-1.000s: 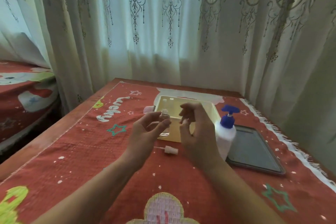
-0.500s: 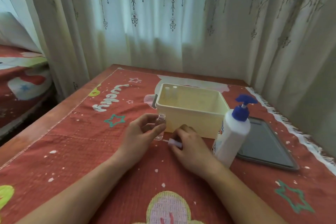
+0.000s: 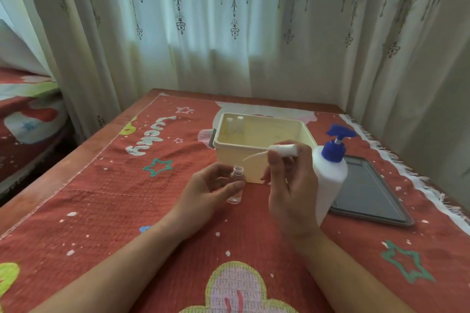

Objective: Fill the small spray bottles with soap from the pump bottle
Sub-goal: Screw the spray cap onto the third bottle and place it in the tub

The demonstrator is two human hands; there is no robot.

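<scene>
Far left: a bed (image 3: 28, 114) under a red patterned cover, beside a patterned curtain (image 3: 229, 33) that runs behind the whole scene. A desk (image 3: 63, 173) carries a red cloth (image 3: 114, 211) with stars and a flower. White lettering (image 3: 150, 136) on the cloth's far left part lies turned away from the viewer and appears to read "Lucky".

Centre: the left hand (image 3: 206, 193) holds a small clear bottle (image 3: 236, 185) upright, fingers and thumb curled round its body, its base at the cloth. The neck is open and uncapped. Just beyond stands a cream tub (image 3: 229, 155); two capped bottles (image 3: 235, 124) stand in its far left corner.

Right of the bottle: the right hand (image 3: 292, 185) is raised above the cloth, its fingers pinching a white spray cap (image 3: 283, 149). The cap's thin tube (image 3: 254, 155) points left, its tip above the open neck and apart from it.

Right: a white pump bottle (image 3: 330, 180) with a blue pump stands just beside the right hand; no label on it can be read. A dark tray (image 3: 368, 193) lies flat at its right.
</scene>
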